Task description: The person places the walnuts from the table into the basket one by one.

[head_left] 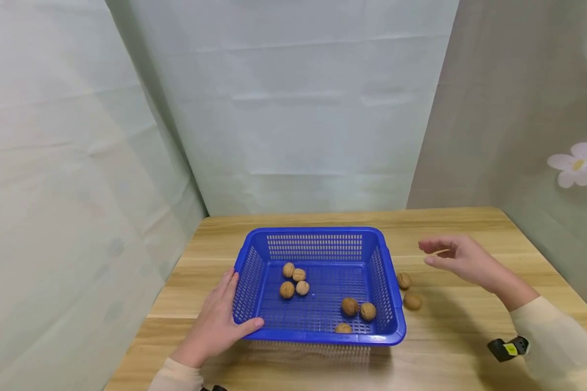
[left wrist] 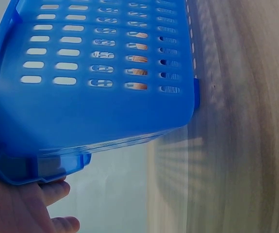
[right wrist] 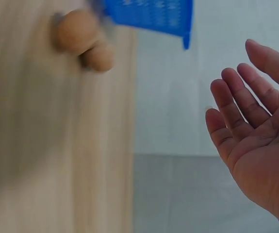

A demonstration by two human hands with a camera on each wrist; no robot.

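Note:
A blue plastic basket (head_left: 323, 339) with slotted walls stands on the wooden table. Several walnuts (head_left: 286, 290) lie in its left half, and three more walnuts (head_left: 349, 307) sit near its front right corner. My left hand (head_left: 214, 317) holds the basket's front left corner, thumb over the rim and fingers along the left side. The left wrist view shows the hand (left wrist: 18, 211) at the rim. To the right of the basket, two walnuts (head_left: 412, 301) lie on the table. Above and right of them hovers my right hand (head_left: 462, 260), holding nothing, its fingers (right wrist: 234, 109) loosely spread.
The wooden table (head_left: 445, 222) ends at a pale curtain (head_left: 293, 136) behind, with more fabric (head_left: 78, 190) hanging on the left and right. A black strap (head_left: 507, 348) is on the right wrist.

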